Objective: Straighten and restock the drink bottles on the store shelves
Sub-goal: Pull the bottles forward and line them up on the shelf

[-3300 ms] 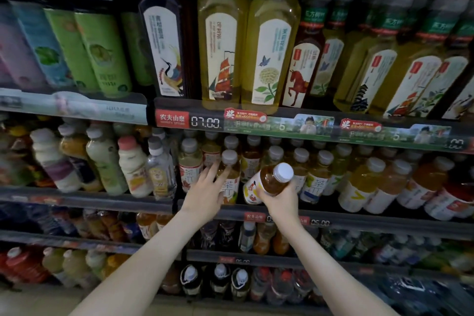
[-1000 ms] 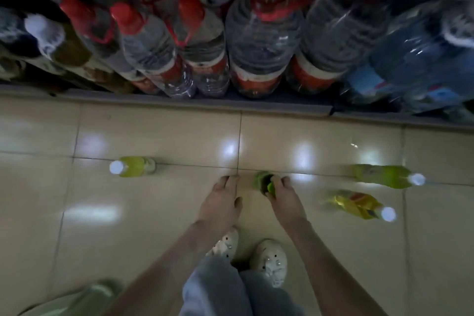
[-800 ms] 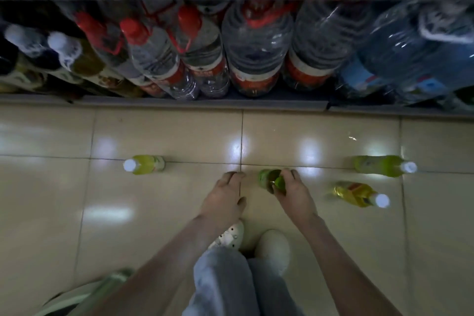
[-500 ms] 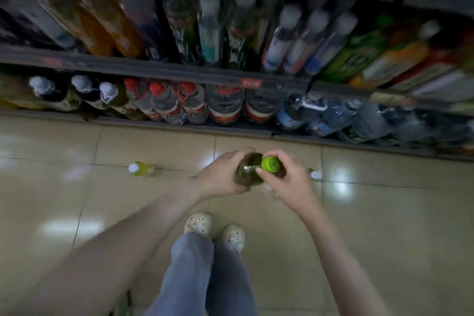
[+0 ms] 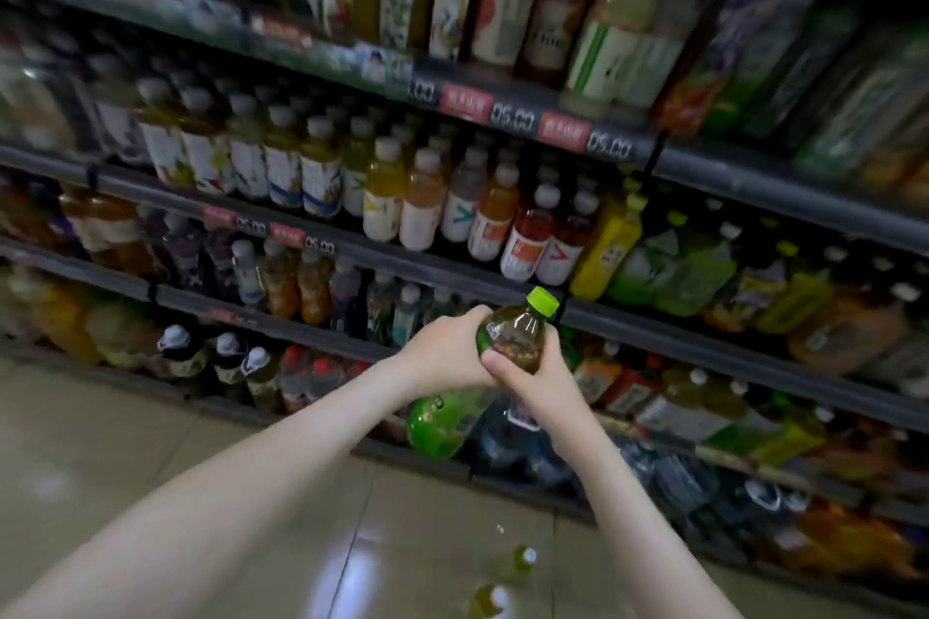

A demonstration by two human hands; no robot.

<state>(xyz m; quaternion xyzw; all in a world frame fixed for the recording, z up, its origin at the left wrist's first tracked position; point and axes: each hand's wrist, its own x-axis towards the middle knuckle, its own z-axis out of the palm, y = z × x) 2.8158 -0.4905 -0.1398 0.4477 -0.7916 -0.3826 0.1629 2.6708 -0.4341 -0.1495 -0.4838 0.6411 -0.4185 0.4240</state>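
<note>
Between the left hand (image 5: 445,349) and the right hand (image 5: 535,380), in front of the lower shelves, is the green-capped bottle (image 5: 513,334) of amber drink, tilted with its cap (image 5: 543,302) up and to the right. Both hands grip it. The left wraps the body from the left side, and the right cups it from below with the thumb across the label.

To place it well, I judge, the first thing is to find its row. Bottles with similar green caps (image 5: 676,219) stand on a shelf up and to the right (blur makes the labels unreadable, so the match is only a guess). One hand should take the bottle by its body, leaving the other free to nudge neighbours upright and open a gap. It should go down base first behind the shelf rail (image 5: 704,342), label facing out, then slide back gently so it does not knock the row.

A small floor bottle (image 5: 523,558) and a second floor bottle (image 5: 490,601) lie on the tiled floor (image 5: 151,442), near the right forearm, not yet restocked.
</note>
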